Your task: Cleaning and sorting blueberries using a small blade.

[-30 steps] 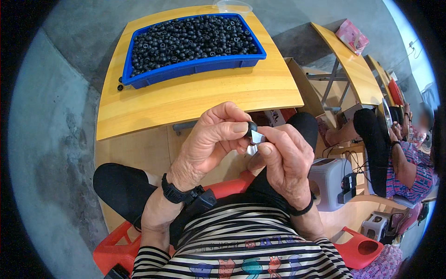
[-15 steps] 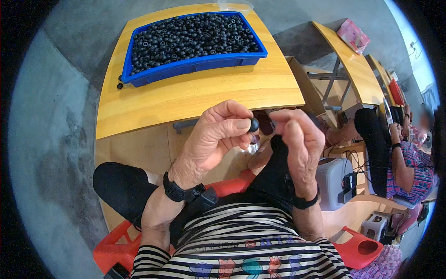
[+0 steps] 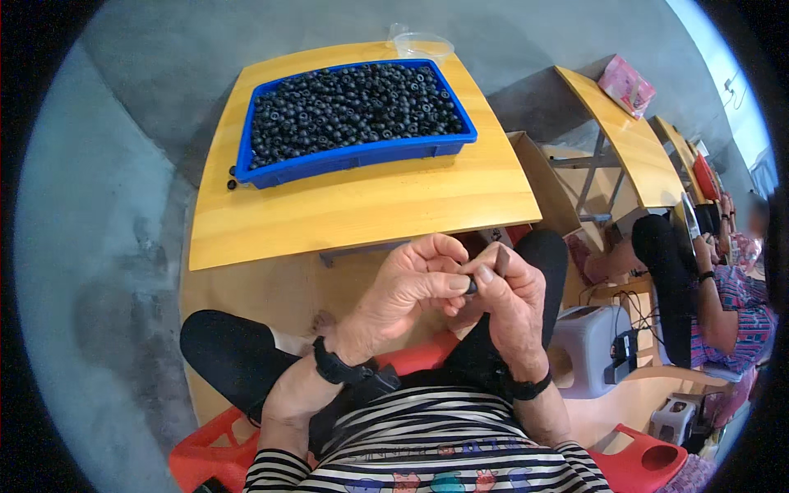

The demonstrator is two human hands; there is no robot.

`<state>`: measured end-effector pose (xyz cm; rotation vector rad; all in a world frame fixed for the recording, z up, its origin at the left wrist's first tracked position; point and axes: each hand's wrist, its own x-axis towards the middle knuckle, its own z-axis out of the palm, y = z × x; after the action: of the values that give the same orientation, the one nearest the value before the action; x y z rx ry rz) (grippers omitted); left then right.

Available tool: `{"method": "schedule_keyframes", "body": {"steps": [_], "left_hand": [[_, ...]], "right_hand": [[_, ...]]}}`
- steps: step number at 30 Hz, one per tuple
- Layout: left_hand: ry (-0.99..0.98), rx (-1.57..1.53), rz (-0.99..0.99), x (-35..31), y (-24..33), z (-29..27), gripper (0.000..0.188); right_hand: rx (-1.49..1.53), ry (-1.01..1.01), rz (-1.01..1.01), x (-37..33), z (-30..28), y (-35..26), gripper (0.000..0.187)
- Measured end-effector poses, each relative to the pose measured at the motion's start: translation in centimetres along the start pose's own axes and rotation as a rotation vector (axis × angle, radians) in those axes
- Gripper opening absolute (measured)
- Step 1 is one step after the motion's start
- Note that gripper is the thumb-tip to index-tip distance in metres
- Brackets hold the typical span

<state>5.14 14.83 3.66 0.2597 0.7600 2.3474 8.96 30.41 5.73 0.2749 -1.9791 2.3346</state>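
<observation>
Above my lap, my left hand [image 3: 411,283] pinches a small black round part [image 3: 471,285] between thumb and fingertips. Against it, my right hand [image 3: 511,306] is closed on a short, flat, greyish-brown strip [image 3: 502,260] that sticks up past the thumb. The strip looks blade-like, but its lower end is hidden by the fingers. Both hands' fingertips meet at the black part. On the table beyond stands a blue tray [image 3: 362,151] filled with similar small black parts [image 3: 353,107], several showing a ring-shaped opening.
The yellow wooden table [image 3: 353,201] has loose black parts [image 3: 232,184] left of the tray and a clear plastic bowl [image 3: 424,45] at its far edge. A cardboard box [image 3: 538,181] stands right of it. Further right are a grey stool [image 3: 588,345] with cables and a seated person [image 3: 727,304].
My right hand has come left to meet my left hand at the black part, and the strip now shows. The view has shifted, so the tray and table appear lower.
</observation>
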Motion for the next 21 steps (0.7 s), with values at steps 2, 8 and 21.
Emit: {"method": "schedule_keyframes", "body": {"steps": [2,8,21], "left_hand": [[0.021,0.007,-0.014,0.2,-0.5,-0.2,0.025],[0.091,0.245,-0.003,1.0,-0.7,-0.7,0.024],[0.639,2.048,0.488,9.1,13.5,-6.3,0.022]], "right_hand": [[-0.027,0.034,0.063,0.0,-0.1,0.4,0.017],[-0.346,0.035,-0.131,-0.1,-1.5,2.2,0.012],[-0.043,0.441,0.254,6.4,-16.8,4.2,0.024]]}}
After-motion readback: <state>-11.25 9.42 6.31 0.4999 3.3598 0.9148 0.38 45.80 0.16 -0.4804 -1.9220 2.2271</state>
